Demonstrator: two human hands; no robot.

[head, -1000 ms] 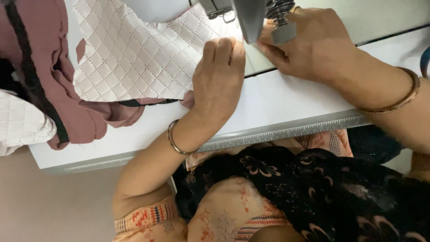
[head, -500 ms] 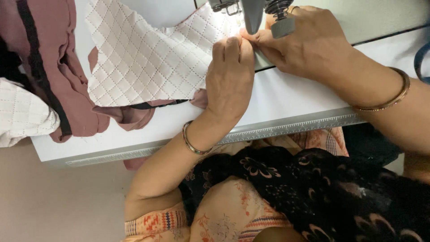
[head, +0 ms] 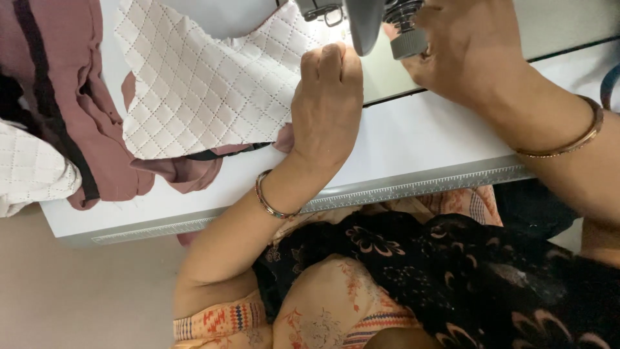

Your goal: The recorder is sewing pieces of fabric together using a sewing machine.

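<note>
White surface [head: 413,145], ruled metal strip along its near edge; on it lie a white quilted fabric piece [head: 206,84], mauve cloth with black trim [head: 71,103] at left, and the sewing machine [head: 365,19] at the far side.

Two hands: left hand [head: 326,106], right hand [head: 468,48]. Two bangles, one on each wrist: left bangle [head: 268,200], right bangle [head: 568,139]. Two white quilted pieces: large piece [head: 206,84], small piece [head: 29,168]. One mauve cloth [head: 64,97]. One sewing machine [head: 365,19]. One white table [head: 413,152].

Thin metal bangle [head: 268,199] on each wrist — orange patterned sleeve [head: 216,321], black floral scarf [head: 452,271]
</note>
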